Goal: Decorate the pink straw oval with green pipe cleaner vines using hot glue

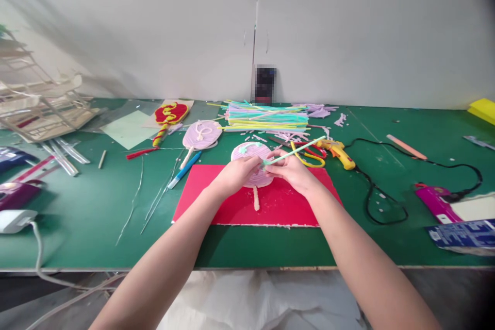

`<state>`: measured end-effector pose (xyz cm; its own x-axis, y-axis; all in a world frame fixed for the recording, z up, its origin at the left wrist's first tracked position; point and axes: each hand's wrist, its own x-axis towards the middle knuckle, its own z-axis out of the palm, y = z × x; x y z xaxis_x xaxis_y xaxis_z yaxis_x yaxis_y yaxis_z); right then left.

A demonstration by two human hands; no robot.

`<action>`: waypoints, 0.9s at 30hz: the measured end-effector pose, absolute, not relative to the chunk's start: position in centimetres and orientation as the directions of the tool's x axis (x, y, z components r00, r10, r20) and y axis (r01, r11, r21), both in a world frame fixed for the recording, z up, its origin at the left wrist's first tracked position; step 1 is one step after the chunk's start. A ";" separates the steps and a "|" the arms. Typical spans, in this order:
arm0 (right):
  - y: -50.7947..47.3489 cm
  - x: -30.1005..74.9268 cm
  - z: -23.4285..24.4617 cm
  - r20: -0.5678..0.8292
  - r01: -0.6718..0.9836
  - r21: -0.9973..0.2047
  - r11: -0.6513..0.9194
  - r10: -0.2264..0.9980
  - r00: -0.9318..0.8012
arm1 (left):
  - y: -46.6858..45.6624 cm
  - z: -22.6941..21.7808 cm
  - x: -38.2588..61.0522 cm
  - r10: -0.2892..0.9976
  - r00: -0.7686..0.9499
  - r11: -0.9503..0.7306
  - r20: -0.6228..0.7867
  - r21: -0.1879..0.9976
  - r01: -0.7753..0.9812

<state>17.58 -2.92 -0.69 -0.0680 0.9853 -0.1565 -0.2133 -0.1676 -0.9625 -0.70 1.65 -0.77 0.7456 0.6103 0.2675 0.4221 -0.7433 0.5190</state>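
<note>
The lilac fan-shaped craft piece (258, 178) lies right under my hands, its round face partly covered by them and its cream handle (256, 199) pointing toward me. Small mint-green shapes (242, 149) sit on its far part, just beyond my left fingers. My right hand (292, 169) has its thumb and fingers clamped on a mint-green chenille stem (296, 151) above the fan's right side; the stem's long free end slants up and away to the right, while its near end lies between my two hands. My left hand (243, 169) reaches over the left of the round face, thumb and fingers drawn near that end; I cannot tell whether they grip it or only rest beside it.

Under the fan's near part is a red board (286, 211), which lies on the green table (247, 247). Beyond the fan is a bundle of pastel chenille stems (266, 116). To my right, past my fingers, are yellow-handled scissors (315, 166) and, near them, a yellow glue gun (340, 156). On the left rest a second lilac fan (201, 134), a blue pen-like tool (185, 169) and, farther off, a red-and-yellow fan (172, 112).
</note>
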 end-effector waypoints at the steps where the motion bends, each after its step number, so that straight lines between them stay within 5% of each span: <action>1: -3.0 17.6 -0.7 -0.164 -0.224 -0.959 -0.175 0.984 -0.067 | 1.7 -0.8 -0.7 0.604 0.748 -0.753 0.274 0.502 0.425; 17: -3.2 17.6 -0.2 -0.178 -0.320 -0.926 -0.203 0.978 -0.107 | 2.1 -0.9 -1.1 0.503 0.787 -0.864 0.357 0.207 0.459; 27: -3.3 17.7 -0.1 -0.185 -0.309 -0.924 -0.227 0.970 -0.159 | 2.0 -0.6 -1.3 0.427 0.826 -0.904 0.368 0.178 0.388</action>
<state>17.69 -3.32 -0.06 -0.1585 0.9698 -0.1851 -0.3087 -0.2268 -0.9237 -1.28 1.96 -0.55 0.8260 0.4268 0.3682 0.3881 -0.9043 0.1777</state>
